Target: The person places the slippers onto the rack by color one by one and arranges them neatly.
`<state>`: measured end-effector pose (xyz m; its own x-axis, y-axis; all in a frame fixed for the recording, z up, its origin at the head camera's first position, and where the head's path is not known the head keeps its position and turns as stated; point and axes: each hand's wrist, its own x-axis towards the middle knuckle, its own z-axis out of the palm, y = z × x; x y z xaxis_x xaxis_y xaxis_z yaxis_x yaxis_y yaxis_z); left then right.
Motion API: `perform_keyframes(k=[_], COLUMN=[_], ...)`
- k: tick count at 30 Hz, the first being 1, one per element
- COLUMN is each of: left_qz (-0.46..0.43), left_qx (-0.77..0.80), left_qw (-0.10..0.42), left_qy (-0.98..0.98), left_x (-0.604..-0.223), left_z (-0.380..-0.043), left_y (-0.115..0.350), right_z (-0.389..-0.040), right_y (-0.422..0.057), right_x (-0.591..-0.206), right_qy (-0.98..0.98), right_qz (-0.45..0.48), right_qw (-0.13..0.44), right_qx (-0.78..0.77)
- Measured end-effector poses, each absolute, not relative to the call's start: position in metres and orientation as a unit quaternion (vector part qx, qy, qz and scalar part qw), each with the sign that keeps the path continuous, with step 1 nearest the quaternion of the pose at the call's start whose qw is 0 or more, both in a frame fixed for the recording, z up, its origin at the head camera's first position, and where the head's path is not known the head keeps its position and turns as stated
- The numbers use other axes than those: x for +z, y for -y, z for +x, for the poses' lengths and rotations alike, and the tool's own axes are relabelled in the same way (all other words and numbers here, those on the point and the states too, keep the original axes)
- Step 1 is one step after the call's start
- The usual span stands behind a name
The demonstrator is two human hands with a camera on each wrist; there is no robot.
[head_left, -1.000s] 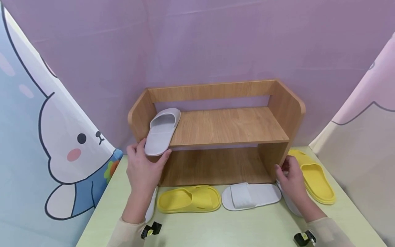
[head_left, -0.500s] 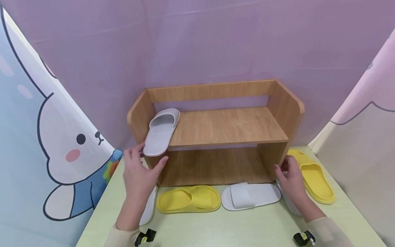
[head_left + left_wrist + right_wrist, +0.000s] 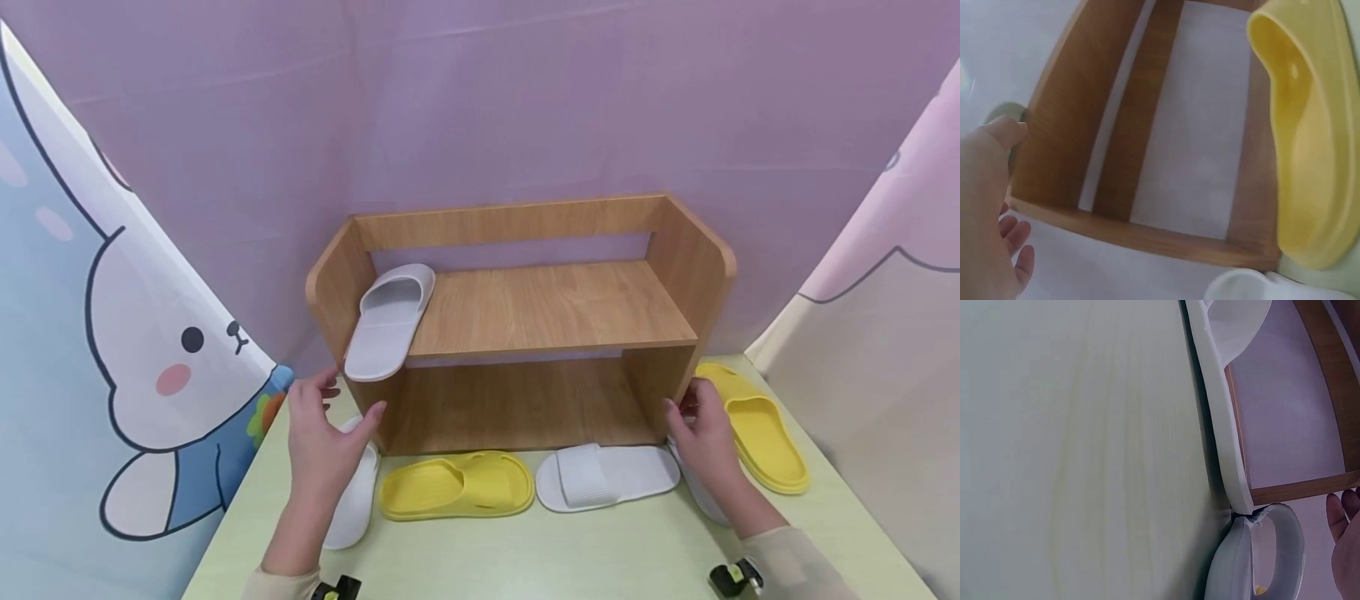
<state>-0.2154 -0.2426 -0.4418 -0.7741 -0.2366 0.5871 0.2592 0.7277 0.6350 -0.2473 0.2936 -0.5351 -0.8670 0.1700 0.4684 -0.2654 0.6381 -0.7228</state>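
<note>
On the left end of the upper shelf lies a grey slipper (image 3: 391, 325), its heel end jutting past the front edge of the wooden shoe rack (image 3: 555, 304). My left hand (image 3: 324, 442) stands apart below that slipper, thumb and fingers spread around nothing. Beneath this hand, a white slipper (image 3: 356, 496) is partly covered on the table. In the left wrist view, the left hand (image 3: 988, 200) is beside the rack's side panel. My right hand (image 3: 705, 429) is at the rack's right panel, fingertips at its front edge, fingers loosely bent. A pale slipper (image 3: 705, 492) lies partly hidden behind it.
A yellow slipper (image 3: 457, 486) and a white slipper (image 3: 607, 477) lie sideways before the rack. Another yellow slipper (image 3: 765, 437) lies to the right of the rack. A purple cloth (image 3: 510, 100) hangs behind, with a rabbit-print cloth (image 3: 180, 358) at left.
My left hand has let go of the grey slipper and drawn back down and left, uncovering more of the white slipper. The grey slipper stays on the shelf; my right hand keeps its place.
</note>
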Motion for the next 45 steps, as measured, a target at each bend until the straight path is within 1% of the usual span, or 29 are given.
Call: perform_keyframes(k=[6, 13, 19, 22, 31, 35, 45], left_qz=[0.0, 0.001, 0.013, 0.014, 0.043, 0.04, 0.043], left_qx=[-0.402, -0.453, -0.483, -0.5, -0.564, -0.576, -0.577], left_qw=[0.292, 0.26, 0.27, 0.276, 0.235, 0.238, 0.247], left_qy=[0.868, 0.853, 0.832, 0.821, 0.79, 0.781, 0.777], left_x=[-0.457, -0.474, -0.487, -0.49, -0.501, -0.507, -0.515], left_z=[-0.219, -0.227, -0.233, -0.235, -0.25, -0.251, -0.254], left_y=[0.251, 0.263, 0.27, 0.269, 0.262, 0.262, 0.261], right_z=[-0.248, -0.247, -0.249, -0.25, -0.248, -0.248, -0.245], right_y=[-0.294, -0.293, -0.291, -0.29, -0.293, -0.292, -0.291], right_x=[-0.535, -0.535, -0.535, -0.534, -0.536, -0.535, -0.532], right_qy=[0.867, 0.864, 0.864, 0.865, 0.869, 0.871, 0.867], right_qz=[0.029, 0.036, 0.038, 0.038, 0.022, 0.02, 0.025], right_qw=[0.26, 0.267, 0.252, 0.253, 0.245, 0.239, 0.255], right_qx=[0.424, 0.426, 0.434, 0.433, 0.43, 0.429, 0.428])
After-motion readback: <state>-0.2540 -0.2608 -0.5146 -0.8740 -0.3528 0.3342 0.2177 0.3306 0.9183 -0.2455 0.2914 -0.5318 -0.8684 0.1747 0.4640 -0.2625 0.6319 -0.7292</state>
